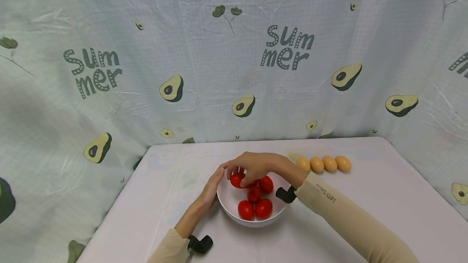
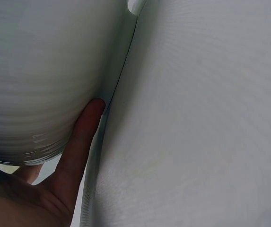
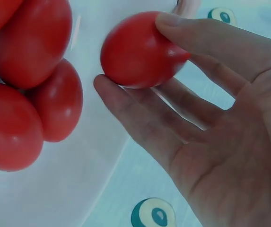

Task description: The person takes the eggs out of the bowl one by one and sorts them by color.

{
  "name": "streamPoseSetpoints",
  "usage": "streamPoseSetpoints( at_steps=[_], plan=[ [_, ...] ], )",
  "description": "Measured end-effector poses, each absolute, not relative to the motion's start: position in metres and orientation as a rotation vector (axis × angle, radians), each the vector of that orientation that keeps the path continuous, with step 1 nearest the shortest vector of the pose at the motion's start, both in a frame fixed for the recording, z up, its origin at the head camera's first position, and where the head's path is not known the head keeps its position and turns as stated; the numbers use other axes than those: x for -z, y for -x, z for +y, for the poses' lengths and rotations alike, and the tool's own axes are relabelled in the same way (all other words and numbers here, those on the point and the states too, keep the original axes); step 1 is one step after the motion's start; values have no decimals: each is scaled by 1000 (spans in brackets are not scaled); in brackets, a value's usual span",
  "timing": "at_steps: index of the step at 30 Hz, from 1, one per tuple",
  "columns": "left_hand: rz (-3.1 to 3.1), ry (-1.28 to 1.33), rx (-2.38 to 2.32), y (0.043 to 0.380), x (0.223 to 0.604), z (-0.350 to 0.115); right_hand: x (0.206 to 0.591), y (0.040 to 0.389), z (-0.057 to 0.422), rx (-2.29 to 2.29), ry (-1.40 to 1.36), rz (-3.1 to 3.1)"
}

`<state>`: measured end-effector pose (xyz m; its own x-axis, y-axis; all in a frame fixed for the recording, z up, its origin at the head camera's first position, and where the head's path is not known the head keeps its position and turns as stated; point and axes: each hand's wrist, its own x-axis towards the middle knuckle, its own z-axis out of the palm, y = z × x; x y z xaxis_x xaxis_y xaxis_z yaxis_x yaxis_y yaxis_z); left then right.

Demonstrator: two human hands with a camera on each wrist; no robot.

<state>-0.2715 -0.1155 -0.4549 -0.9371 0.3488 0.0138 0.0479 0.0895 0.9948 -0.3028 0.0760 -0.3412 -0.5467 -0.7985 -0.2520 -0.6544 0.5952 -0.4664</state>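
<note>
A white bowl (image 1: pixel 252 224) holds several smooth red eggs (image 1: pixel 264 208). My right hand (image 1: pixel 254 167) reaches over the bowl's far left part and grips one red egg (image 3: pixel 133 52) between thumb and fingertips. In the right wrist view that egg is beside the other red eggs (image 3: pixel 33 42), with a gap between. My left hand (image 1: pixel 209 190) rests against the left side of the bowl, fingers extended along the rim. The left wrist view shows its thumb (image 2: pixel 85 130) straight along the bowl's outer wall (image 2: pixel 40 71).
A row of several tan-orange eggs (image 1: pixel 330 164) lies at the back right of the white-covered table (image 1: pixel 365 210), partly behind my right forearm. A curtain (image 1: pixel 204 60) printed with avocados hangs behind the table.
</note>
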Motion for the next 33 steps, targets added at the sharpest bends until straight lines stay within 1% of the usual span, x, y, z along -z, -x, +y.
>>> streamPoseSetpoints(
  at_steps=[3,10,21,26,33],
  plan=[
    [2146,-359,-1932,272,454,-116,340,304,80,484,1195,2392],
    [2127,-369,-1933,274,454,-115,334,305,94,536,1205,2440],
    [2102,-466,-1954,273,456,-115,332,303,122,655,1236,2456],
    [2085,-499,-1963,273,457,-114,333,301,137,731,1191,2455],
    [2111,-474,-1942,273,457,-114,334,296,160,812,1110,2478]
  ],
)
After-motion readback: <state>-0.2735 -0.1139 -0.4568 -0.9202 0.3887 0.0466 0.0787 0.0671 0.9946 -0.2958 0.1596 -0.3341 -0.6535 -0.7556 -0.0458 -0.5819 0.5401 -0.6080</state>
